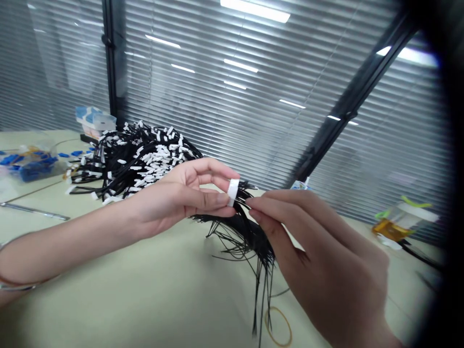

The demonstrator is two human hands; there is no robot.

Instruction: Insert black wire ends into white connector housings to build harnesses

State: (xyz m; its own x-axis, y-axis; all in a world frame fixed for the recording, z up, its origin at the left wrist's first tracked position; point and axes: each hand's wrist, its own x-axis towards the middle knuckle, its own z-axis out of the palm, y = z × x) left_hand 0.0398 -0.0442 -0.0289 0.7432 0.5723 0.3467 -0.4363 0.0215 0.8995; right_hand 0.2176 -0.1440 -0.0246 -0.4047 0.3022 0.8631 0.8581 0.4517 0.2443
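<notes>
Between the thumb and fingers of my left hand (188, 193) is a small white plastic connector (233, 191), held upright. Just to its right, my right hand (319, 251) pinches with thumb and forefinger at a thin black wire (243, 202) by the connector's side. Whether the wire's tip sits inside the connector cannot be made out. Behind and below both hands lies a bundle of loose black wires (250, 237), its thin ends hanging toward the front of the table.
A large heap of black cables with white connectors (155, 154) lies at the back left. Left of it stands a clear container of blue parts (34, 164). A metal rod (34, 211), a rubber band (278, 326) and a roll of amber tape (393, 229) rest on the table (145, 295).
</notes>
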